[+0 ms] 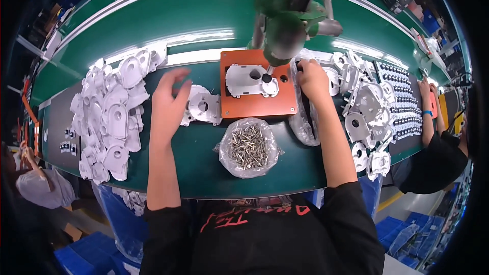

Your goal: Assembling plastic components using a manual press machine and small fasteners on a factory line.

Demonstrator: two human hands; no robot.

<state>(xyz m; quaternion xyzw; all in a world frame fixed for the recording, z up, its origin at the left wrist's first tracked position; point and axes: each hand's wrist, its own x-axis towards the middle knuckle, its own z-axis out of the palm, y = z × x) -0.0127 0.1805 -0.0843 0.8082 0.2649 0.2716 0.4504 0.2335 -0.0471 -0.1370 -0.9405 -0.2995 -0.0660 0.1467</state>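
Note:
My left hand [170,99] hovers over the bench, fingers slightly blurred and apart, with nothing seen between them. Beside it a white plastic housing [202,106] with a round hole lies on the green bench. An orange fixture block [257,107] carries another white housing [239,79]. A green-bodied machine [285,35] stands above, its black tip [267,78] over that housing's small round end. My right hand [313,81] is at a clear plastic bag [300,135] with dark contents. Its fingers are closed around something dark, too covered to name.
A clear bag-lined bowl of metal screws [249,147] stands near the front edge. White housings [114,112] are heaped at left, more housings [367,104] at right. Rows of small black-and-silver parts [405,107] lie farther right, near another person's hands [427,91].

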